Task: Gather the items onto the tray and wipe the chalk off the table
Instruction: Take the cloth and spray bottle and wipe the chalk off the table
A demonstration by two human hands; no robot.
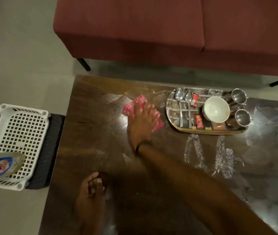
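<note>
1. A dark wooden counter (92, 133) is filling the view, with a maroon sofa (135, 31) standing beyond its far edge on a pale floor (24, 56).
2. The right hand (140, 122) is pressing flat, fingers spread wide, on a pink patterned cloth (140, 100) lying on the counter just left of the tray (211, 132).
3. The tray is sitting at the far right, carrying two spoons (179, 106), a white bowl (217, 109), two steel cups (242, 117) and small red packets (199, 122).
4. White chalk streaks (223, 156) are showing on the counter near the tray, on its near side.
5. The left hand (90, 192) is resting near the counter's near edge, fingers bent; it is blurred, so whether it is holding anything cannot be told.
6. A white basket (21, 133) is sitting left of the counter.
</note>
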